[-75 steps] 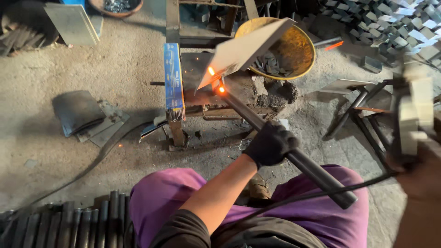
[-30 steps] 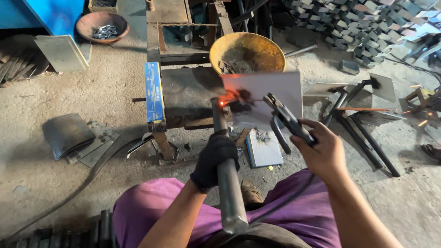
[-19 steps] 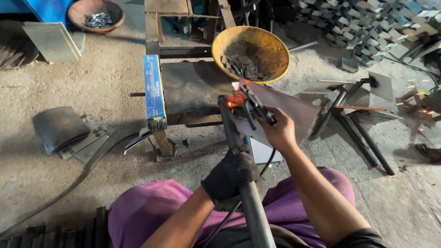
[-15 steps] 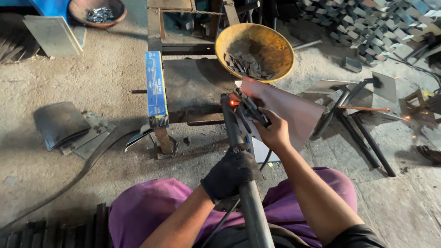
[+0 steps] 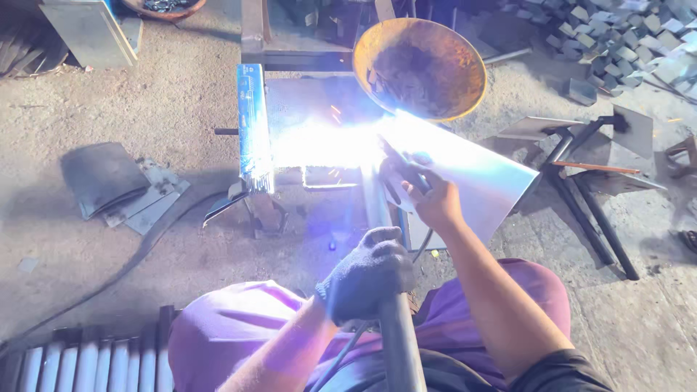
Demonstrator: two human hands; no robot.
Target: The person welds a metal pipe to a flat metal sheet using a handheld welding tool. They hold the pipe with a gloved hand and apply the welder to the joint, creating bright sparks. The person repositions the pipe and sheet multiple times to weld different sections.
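Concrete workshop floor (image 5: 94, 239), dusty and littered with scrap. Low steel table (image 5: 305, 109) just ahead of both hands, washed out by the white arc glare (image 5: 327, 145). Rusty round bowl (image 5: 420, 69) of dark scraps beyond the right hand, at the table's far corner. Bright metal sheet (image 5: 472, 178) tilted under and to the right of the right hand, its upper edge meeting the glare. Long steel bar (image 5: 396, 341) running from the lap up toward the arc, clamped in the gloved left hand (image 5: 367, 279), fist closed tight round it. Right hand (image 5: 435, 203), bare, just ahead of the left, closed on a dark electrode holder (image 5: 399, 170) whose tip disappears into the light. Black cable (image 5: 109, 279) curving across the floor to the left. Weld under way, judging by arc and sparks; how much of the seam is done cannot be told through the glare, with sheet and bar not yet let go.
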